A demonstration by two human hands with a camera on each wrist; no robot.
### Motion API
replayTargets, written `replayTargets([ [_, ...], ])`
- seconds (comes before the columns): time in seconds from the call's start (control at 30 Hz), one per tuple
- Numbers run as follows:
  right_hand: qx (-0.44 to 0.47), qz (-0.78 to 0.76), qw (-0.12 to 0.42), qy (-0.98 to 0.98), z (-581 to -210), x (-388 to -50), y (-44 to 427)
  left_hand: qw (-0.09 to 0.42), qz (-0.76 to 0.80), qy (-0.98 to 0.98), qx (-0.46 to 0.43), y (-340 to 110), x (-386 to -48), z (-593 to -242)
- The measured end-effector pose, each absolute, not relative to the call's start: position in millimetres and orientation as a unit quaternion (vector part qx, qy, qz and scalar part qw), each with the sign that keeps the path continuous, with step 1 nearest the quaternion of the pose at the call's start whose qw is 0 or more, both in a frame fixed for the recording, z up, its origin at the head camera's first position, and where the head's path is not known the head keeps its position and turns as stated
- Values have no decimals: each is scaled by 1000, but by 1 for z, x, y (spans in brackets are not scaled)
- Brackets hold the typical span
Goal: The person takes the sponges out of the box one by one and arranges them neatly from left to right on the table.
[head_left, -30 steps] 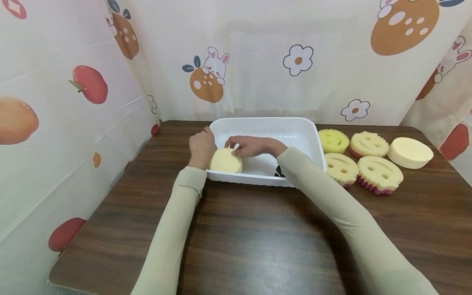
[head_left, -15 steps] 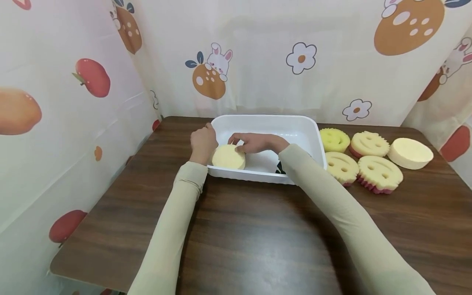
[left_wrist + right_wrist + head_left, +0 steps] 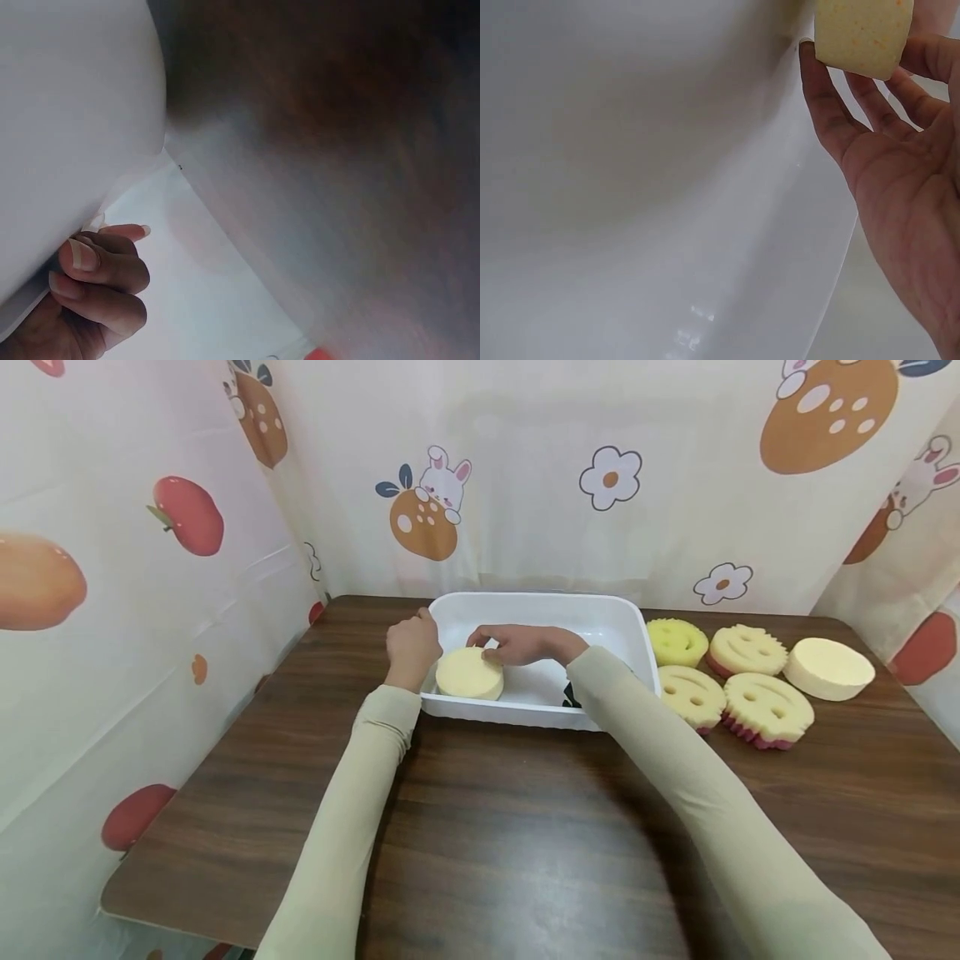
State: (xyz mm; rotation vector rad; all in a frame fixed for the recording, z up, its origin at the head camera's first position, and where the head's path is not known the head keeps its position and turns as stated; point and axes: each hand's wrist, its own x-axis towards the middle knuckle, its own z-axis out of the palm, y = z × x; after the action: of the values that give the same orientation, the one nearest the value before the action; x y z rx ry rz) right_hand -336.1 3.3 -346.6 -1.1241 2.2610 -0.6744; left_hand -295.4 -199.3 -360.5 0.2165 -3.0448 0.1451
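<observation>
A white plastic tray (image 3: pixel 536 714) stands toward the back of the table. My left hand (image 3: pixel 414 650) grips its left rim; in the left wrist view the fingers (image 3: pixel 112 271) curl round the tray's edge. Inside, at the tray's left end, is a round pale yellow sponge (image 3: pixel 468 677). My right hand (image 3: pixel 525 645) reaches over the tray and pinches the sponge at its far right edge. The right wrist view shows the sponge's thick side (image 3: pixel 862 34) between thumb and fingers. Whether the sponge touches the tray floor cannot be told.
Right of the tray lie several smiley-faced sponges, one yellow (image 3: pixel 677 642), others cream over pink (image 3: pixel 768 708). Another plain round sponge (image 3: pixel 828 670) lies beside them. A small dark thing (image 3: pixel 570 696) in the tray is partly hidden by my right sleeve. A printed curtain (image 3: pixel 525 527) hangs behind the table.
The sponge and my right hand have shifted slightly to the right within the tray. My left hand keeps its hold on the rim. The head view has tilted a little.
</observation>
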Motion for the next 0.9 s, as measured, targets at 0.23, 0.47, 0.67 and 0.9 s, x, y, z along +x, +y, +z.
replayTargets([
  [0.23,-428,-246,248,834,-342,-336,4,49,54,-995,71,-199,-297,-361],
  [0.47,-421,-242,238,841,-337,-337,11,37,46,-996,71,-201,-297,-360],
  [0.67,-425,-245,226,842,-326,-336,11,37,51,-995,74,-203,-295,-359],
  [0.9,-420,-255,217,844,-314,-330,16,38,52,-996,68,-203,-293,-359],
])
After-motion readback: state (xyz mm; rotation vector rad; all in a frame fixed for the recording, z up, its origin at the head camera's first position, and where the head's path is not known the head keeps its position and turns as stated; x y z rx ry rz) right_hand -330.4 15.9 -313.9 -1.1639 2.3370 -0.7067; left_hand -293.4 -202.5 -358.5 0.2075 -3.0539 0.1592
